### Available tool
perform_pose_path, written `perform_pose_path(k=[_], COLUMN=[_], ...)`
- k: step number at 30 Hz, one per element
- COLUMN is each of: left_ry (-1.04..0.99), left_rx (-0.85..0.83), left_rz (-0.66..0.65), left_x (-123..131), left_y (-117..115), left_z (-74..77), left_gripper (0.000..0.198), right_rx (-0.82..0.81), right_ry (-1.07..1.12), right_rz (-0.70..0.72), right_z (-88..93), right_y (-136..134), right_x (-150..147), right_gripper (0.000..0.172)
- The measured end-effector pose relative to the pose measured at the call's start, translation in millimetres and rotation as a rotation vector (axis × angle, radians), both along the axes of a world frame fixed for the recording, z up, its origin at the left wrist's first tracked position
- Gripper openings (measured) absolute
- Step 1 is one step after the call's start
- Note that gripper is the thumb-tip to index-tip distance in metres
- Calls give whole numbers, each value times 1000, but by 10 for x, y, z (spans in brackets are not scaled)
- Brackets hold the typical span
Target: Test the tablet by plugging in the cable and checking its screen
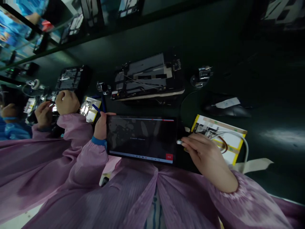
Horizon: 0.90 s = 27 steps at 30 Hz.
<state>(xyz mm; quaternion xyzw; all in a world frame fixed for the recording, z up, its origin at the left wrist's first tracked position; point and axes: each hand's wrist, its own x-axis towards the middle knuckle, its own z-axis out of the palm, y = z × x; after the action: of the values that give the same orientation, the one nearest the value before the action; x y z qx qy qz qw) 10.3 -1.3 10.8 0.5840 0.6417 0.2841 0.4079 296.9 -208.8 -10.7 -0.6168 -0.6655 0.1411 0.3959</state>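
Note:
A black tablet (pixel 140 138) lies on the dark bench with its screen lit dimly. My left hand (pixel 101 126) grips the tablet's left edge, and a thin blue pen (pixel 96 108) sticks out near its fingers. My right hand (pixel 205 156) pinches a white cable plug (pixel 179 142) at the tablet's right edge. I cannot tell whether the plug is seated. The white cable (pixel 238 136) curves away behind that hand, over a yellow-edged white card (pixel 228 143).
Opened device frames in black holders (pixel 147 76) lie beyond the tablet. Nearby are a computer mouse (pixel 226 108) and metal tally counters (pixel 205 73). A co-worker's hands (pixel 67 102) in pink sleeves work at the left, beside a small yellow-edged card (pixel 89 109).

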Motion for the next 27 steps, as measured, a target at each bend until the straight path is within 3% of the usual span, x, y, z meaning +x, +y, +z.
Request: perform_pose_path(k=[5,8,13,19,27], left_ry=[-147,-192,-179,-258,-296], left_rx=[-131,-125,-94,-91,-181], left_rz=[112,145,38,14,70], left_x=[49,83,36,-34,38], left_y=[-9,-14,-8,26,9], left_z=[30,54,11,-106,-7], left_gripper=[57,52,52,55,48], right_rx=[9,-1,-23,45,124], right_ry=[-40,-50,-97,-349,-427], right_rz=[1,5,17,83,163], right_z=[25,25,34,101,78], right_y=[14,15,-12,-8,67], right_x=[7,1,-25,-56,-18], right_gripper=[15,15,14,15,12])
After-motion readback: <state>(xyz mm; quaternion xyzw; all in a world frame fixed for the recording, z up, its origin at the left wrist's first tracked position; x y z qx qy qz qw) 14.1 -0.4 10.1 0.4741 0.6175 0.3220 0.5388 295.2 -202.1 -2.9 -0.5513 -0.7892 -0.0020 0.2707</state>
